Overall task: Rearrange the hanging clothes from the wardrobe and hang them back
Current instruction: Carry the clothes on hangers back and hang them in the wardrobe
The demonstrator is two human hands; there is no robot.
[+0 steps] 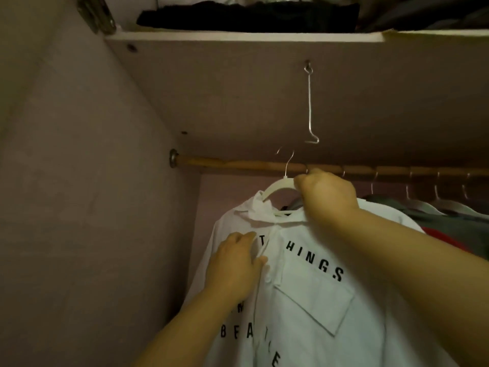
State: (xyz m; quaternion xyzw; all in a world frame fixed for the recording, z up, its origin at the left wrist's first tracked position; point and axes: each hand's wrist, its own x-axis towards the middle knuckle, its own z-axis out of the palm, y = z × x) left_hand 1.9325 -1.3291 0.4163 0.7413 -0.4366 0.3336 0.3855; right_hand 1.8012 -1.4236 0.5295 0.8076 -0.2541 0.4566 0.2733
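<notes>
Two hands present one garment at the wardrobe rail. Right hand (325,194): grip clenched round one arm of the white hanger (277,185), close to its neck. The load is thus carried next to the metal hook (288,161), which can be steered from there.

Left hand (232,266): grip pinching the front placket of the white shirt (344,313) just below the collar, thumb on one side and fingers on the other. This hold probably keeps the open front flat and stops the cloth from swinging.

The shirt hangs from the hanger with its front turned outward, showing black printed letters and a flapped chest pocket. It sits in front of the wooden rod (238,164), toward the rod's bare end near the side wall (79,181).

The hook is blurred. Its stem crosses the line of the rod and its curve rises above it, but whether it is seated over the rod cannot be told.

Other hung clothes (449,221), grey and red, fill the rod on the far side of the shirt and are partly hidden behind it, so the bare stretch is the likely slot.

A wire hook (309,102) dangles from the underside of the shelf (238,37), just above the hanger and apart from it. Dark folded clothes (248,15) lie on the shelf
</notes>
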